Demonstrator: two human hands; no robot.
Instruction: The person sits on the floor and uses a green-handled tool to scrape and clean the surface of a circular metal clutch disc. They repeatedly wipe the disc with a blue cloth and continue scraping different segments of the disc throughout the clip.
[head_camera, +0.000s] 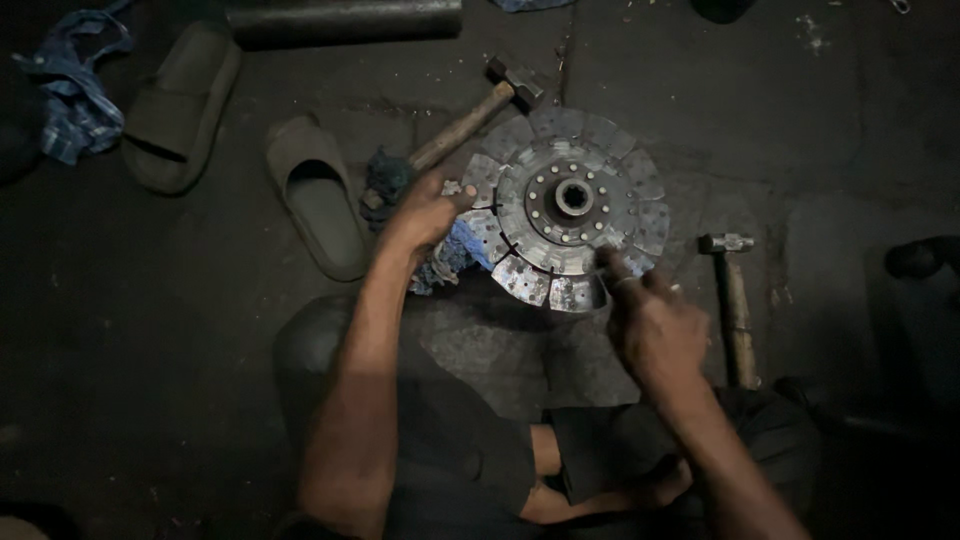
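Dark floor (150, 330): clutch disc (568, 205) between left hand (425, 212), right hand (655, 325).

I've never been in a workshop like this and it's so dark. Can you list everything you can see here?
disc: 1, grey metal, round with a splined hub, on the floor in the middle.
hammers: 2, wooden handles; one up-left of the disc, one to its right.
sandals: 2, dull green; one left of the disc, one further left.
rags: 2, blue; one under the left hand, one at top left.
pipe: 1, dark, along the top edge.
floor: dark, stained.
left hand: at the disc's left rim; grip unclear.
right hand: fingers on the disc's lower right rim; grip unclear.
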